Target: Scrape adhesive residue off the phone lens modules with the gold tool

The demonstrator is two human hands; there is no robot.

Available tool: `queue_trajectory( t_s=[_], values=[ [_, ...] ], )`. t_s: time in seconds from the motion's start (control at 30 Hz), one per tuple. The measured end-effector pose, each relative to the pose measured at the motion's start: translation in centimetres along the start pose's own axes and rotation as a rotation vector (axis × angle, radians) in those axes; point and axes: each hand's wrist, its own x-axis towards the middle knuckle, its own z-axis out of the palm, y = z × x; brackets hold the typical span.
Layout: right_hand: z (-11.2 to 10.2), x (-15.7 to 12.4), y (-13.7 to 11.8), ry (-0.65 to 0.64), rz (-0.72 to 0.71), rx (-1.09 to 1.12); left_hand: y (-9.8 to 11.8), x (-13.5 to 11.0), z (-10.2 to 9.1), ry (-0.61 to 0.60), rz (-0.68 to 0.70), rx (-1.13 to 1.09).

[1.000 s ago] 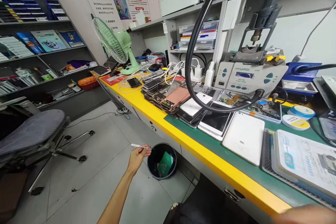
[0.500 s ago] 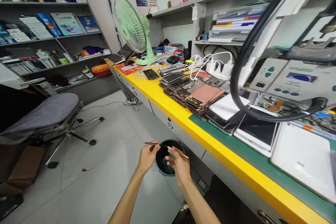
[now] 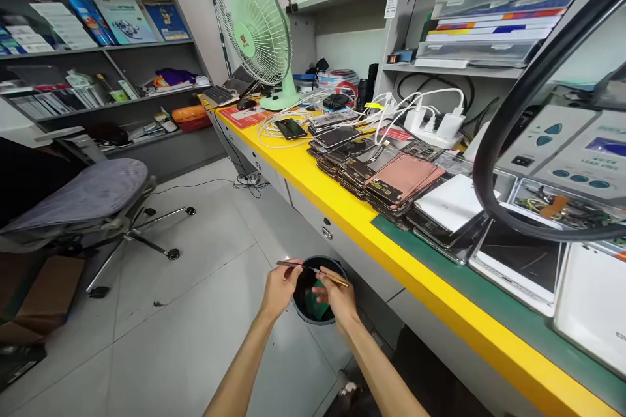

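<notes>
My left hand pinches a thin, dark, flat tool, which looks like tweezers, between thumb and fingertips. In my right hand is a slim pen-like tool with a gold handle, held by thumb and forefinger while the other fingers curl loosely. Its front end points left and meets or nearly meets the dark tool's tip; contact is too small to make out. Both hands are over a round dark waste bin, with something green inside it.
On the right runs a yellow-edged workbench with stacked phone parts, tablets and white chargers. A green fan stands at its far end. Left are a wheeled chair and shelves. A black hoop hangs over the bench.
My two hands have come slightly closer, and the gap between the tool tips has narrowed. The view has shifted, so the bench appears larger and further right. Both tools remain in hand.
</notes>
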Motion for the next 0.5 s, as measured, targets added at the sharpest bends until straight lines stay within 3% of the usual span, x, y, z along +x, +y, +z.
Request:
queue_trajectory(
  t_s=[0.5],
  values=[
    [0.22, 1.09, -0.61, 0.016, -0.007, -0.03, -0.22, 0.9, 1.01, 0.041, 0.012, -0.023]
  ],
)
